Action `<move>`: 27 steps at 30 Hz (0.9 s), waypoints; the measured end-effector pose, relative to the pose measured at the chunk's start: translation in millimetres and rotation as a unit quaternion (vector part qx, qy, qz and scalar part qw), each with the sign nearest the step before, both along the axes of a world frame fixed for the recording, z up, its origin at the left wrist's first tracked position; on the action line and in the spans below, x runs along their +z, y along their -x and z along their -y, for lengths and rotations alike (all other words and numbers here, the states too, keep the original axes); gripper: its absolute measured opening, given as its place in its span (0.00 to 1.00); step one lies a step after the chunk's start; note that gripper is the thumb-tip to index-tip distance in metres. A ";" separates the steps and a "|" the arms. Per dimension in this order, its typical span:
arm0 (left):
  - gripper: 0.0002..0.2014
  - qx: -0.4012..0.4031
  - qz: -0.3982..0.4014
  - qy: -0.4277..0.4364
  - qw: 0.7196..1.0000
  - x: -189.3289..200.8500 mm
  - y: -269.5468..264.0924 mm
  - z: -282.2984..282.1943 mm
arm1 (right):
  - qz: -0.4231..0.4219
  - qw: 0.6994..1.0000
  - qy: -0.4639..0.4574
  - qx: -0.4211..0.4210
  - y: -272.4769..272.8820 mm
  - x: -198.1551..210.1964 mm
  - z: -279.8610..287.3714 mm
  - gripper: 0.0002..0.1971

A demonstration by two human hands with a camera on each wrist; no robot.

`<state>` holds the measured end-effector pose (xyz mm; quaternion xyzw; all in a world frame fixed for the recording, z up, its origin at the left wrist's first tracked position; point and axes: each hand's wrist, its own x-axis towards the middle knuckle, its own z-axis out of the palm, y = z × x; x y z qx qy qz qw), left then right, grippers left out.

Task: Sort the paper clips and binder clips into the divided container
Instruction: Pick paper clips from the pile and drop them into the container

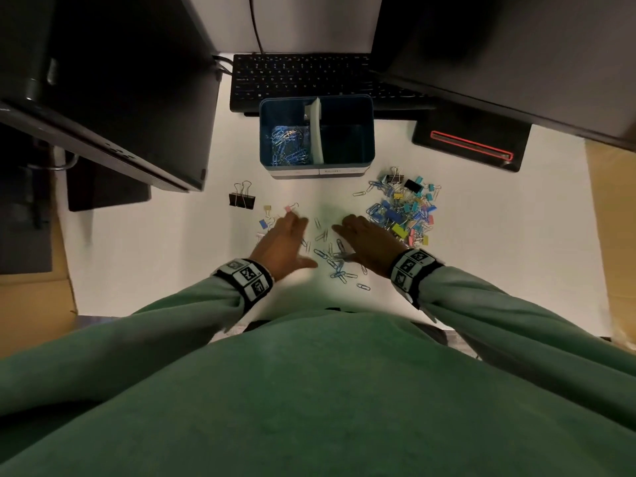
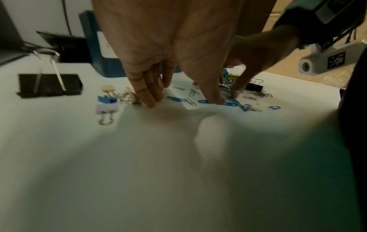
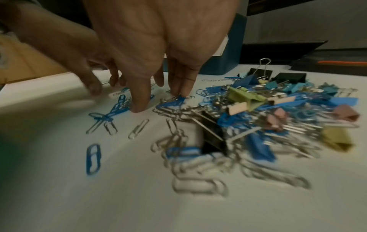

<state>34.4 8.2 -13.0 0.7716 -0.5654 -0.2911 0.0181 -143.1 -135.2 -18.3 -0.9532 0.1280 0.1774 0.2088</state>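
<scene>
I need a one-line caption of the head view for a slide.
Both hands, left and right, spread over loose paper clips before a blue container.

The smooth, matt white table (image 1: 144,242) carries thin bent-wire paper clips (image 3: 137,128), some bare shiny metal, some coated in glossy blue. Beside them, in the heap right of the blue plastic divided container (image 1: 368,132), small binder clips (image 3: 246,97) have painted bodies in matt pastel colours and polished wire handles. The person's green sleeves (image 1: 516,304) look like soft, slightly fuzzy cloth.
</scene>
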 end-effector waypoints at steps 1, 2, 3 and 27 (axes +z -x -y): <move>0.51 -0.003 -0.005 -0.018 1.000 -1.8 6.9 2.2 | 0.006 1.000 -0.009 -0.010 -8.4 0.3 -1.1 0.34; 0.53 -0.006 -0.012 -0.026 1.000 -3.4 13.1 6.2 | 0.013 0.999 -0.020 -0.022 -15.8 0.9 -1.8 0.32; 0.53 -0.005 -0.021 -0.028 0.999 -4.6 18.5 11.2 | 0.019 0.999 -0.032 -0.032 -21.1 2.3 -1.7 0.29; 0.05 0.033 -0.104 0.010 0.994 -15.0 13.9 31.2 | 0.013 1.000 -0.001 -0.018 -25.6 -1.9 3.8 0.19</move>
